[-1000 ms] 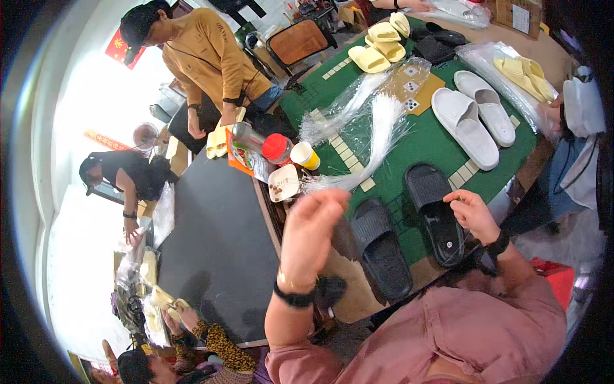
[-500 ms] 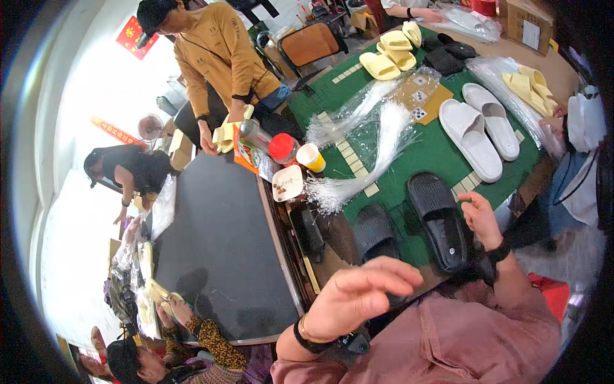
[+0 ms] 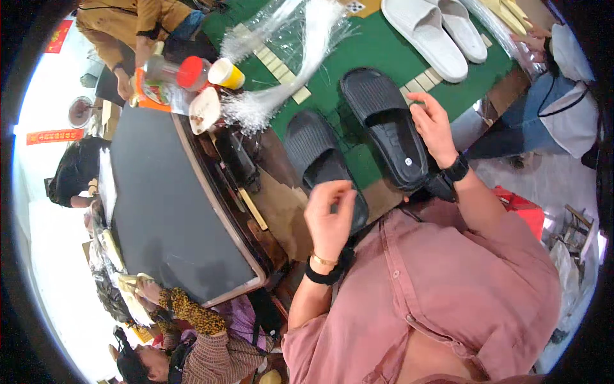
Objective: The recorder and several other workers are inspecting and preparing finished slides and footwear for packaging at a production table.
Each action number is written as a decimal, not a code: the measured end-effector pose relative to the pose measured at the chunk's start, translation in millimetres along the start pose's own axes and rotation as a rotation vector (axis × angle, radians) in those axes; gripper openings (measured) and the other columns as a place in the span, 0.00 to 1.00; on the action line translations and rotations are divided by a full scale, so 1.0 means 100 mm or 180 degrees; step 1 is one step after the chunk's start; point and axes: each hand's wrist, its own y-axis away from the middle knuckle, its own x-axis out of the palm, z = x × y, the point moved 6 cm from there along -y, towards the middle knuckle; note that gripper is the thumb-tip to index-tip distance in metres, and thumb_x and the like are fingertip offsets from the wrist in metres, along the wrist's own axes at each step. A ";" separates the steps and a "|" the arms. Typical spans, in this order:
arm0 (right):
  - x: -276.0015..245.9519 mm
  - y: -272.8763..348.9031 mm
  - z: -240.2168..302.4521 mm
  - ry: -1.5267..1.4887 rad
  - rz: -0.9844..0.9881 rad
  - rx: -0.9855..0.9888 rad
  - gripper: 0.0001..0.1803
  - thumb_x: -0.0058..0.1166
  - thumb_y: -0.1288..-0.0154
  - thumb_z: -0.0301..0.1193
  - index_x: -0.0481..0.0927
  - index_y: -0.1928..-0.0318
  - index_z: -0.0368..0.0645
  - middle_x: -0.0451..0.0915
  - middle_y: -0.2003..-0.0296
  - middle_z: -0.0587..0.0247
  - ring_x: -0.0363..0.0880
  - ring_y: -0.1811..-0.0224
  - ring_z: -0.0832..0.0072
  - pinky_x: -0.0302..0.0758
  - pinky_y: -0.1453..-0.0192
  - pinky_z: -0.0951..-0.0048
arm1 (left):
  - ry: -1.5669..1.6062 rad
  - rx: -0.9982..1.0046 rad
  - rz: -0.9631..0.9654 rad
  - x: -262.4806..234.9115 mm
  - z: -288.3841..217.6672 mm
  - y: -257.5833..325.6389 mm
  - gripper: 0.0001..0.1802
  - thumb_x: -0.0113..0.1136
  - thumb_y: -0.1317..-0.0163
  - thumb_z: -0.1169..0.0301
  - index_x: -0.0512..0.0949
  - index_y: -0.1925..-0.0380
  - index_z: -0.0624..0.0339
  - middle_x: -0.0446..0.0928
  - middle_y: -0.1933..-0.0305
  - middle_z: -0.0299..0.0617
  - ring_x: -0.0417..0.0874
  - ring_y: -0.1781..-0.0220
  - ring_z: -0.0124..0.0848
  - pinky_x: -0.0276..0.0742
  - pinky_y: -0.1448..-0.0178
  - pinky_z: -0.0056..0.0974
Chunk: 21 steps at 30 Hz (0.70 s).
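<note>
Two black slippers lie side by side on the green table covering, toes pointing away from me. Over the heel part of the left slipper, my left hand is curled, thumb and fingertips brought together. Beside the inner edge of the right slipper's footbed, on its right, my right hand has bent fingers, with thumb and forefinger close together. Anything pinched in either hand is too small to make out. Past the slippers spreads a bundle of thin white plastic strands. A pair of white slippers sits farther right.
Left of the strands stand a yellow cup, a red-lidded jar and a small white dish. A dark tabletop extends on the left, with co-workers around it. Another person's blue-jeaned leg is at the right. Pale tiles line the green covering.
My view has tilted down and turned right, so the scene shifts up and left. My left hand has drawn its spread fingers together over the left black slipper. My right hand remains beside the right one.
</note>
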 end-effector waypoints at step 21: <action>-0.03 -0.02 -0.04 0.0410 0.0003 -0.0466 0.12 0.51 0.34 0.28 0.79 0.53 0.38 0.73 0.74 0.76 0.67 0.73 0.88 0.65 0.69 0.83 | -0.1130 0.0746 0.0051 0.10 -0.04 0.32 0.07 0.63 0.45 0.81 0.81 0.65 0.63 0.82 0.65 0.44 0.82 0.66 0.34 0.77 0.62 0.33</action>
